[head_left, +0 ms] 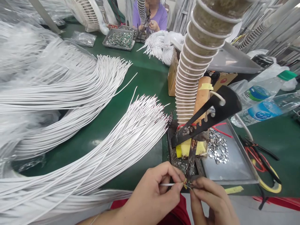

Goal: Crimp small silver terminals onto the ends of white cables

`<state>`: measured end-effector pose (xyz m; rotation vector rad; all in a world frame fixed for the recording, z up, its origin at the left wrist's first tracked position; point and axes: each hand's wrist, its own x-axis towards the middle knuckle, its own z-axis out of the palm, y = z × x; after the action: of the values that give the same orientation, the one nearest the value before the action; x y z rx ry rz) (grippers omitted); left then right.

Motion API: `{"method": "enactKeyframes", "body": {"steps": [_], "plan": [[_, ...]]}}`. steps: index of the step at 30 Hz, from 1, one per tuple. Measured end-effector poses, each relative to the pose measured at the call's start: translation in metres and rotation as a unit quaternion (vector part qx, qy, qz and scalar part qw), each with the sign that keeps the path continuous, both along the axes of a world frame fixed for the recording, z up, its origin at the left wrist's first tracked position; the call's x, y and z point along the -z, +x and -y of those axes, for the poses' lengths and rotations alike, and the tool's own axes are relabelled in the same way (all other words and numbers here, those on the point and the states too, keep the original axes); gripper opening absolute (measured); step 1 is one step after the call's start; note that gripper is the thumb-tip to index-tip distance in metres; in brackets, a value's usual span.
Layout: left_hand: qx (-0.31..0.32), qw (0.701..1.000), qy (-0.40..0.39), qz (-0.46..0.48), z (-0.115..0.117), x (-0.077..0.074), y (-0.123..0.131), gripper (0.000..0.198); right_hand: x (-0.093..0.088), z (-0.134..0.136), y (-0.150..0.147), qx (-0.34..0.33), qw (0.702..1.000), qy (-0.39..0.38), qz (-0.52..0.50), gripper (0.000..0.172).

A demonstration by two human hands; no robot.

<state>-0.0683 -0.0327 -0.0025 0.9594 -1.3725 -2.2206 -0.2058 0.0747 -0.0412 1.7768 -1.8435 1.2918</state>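
Note:
My left hand (161, 190) is closed, thumb and forefinger pinching a white cable (167, 184) near its end. Small coloured wire ends and a tiny connector piece (187, 183) show between my two hands. My right hand (211, 200) pinches the other side of that connector; its details are too small to make out. Just above the fingertips, the dark tip of a soldering iron (192, 157) points down from a black bracket (208, 115). Whether the tip touches the connector, I cannot tell. A yellow sponge (193, 147) sits behind the iron.
White cable bundles (131, 134) spread over the green table (150, 78) at left. A ribbed hose (197, 62) rises behind the iron. At right are a metal tray (236, 168) with small metal pieces, cutters (264, 153) and plastic bottles (269, 109). Opposite sits another person (161, 15).

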Motion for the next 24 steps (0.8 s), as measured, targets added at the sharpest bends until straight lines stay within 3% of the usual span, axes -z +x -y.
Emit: {"method": "enactKeyframes", "body": {"steps": [9, 14, 19, 24], "plan": [[-0.003, 1.000, -0.008, -0.019, 0.001, 0.000, 0.000, 0.011, -0.007, 0.012, 0.008, 0.044, 0.998, -0.030, 0.015, 0.012], [-0.009, 0.999, -0.038, -0.017, -0.002, 0.004, 0.000, 0.010, -0.003, 0.006, -0.004, -0.004, 1.000, 0.009, -0.026, 0.013], [-0.018, 0.996, -0.085, -0.022, -0.004, 0.001, 0.001, 0.010, 0.000, 0.004, -0.004, 0.026, 0.999, -0.007, -0.041, 0.015], [-0.020, 0.994, -0.110, -0.019, -0.006, 0.002, 0.003, 0.010, 0.002, 0.006, -0.008, -0.028, 1.000, -0.001, -0.005, 0.012]]}}
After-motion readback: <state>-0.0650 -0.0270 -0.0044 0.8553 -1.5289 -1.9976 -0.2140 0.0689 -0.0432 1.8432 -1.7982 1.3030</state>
